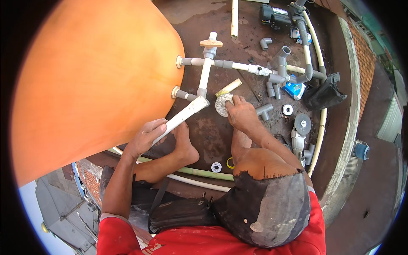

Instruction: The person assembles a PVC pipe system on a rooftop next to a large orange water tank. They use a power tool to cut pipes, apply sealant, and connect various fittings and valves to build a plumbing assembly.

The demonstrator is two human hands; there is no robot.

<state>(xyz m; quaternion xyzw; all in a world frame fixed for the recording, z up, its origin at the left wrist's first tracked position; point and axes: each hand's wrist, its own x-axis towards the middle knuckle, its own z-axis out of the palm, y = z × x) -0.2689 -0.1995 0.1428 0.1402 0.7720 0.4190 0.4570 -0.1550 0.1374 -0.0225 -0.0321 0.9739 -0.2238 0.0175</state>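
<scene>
My left hand [148, 135] is closed round the lower end of a white plastic pipe [180, 118]. The pipe slants up and to the right, its far end beside the grey elbow fitting [203, 100] near the orange tank [97, 80]. My right hand [243, 111] pinches the edge of a round, mottled grey-white disc [222, 105]; I cannot tell its exact kind. Just above the disc lies a short, dirty cream pipe piece [228, 87]. A grey tee fitting [264, 111] rests right of my right wrist.
White and grey pipework with a valve [211, 43] joins the tank. An angle grinder [300, 131], tape rolls [287, 109], a black bag [325, 94] and a pump [275, 16] lie to the right. Long pipes [199, 172] cross before my foot. A low wall [349, 97] edges the right.
</scene>
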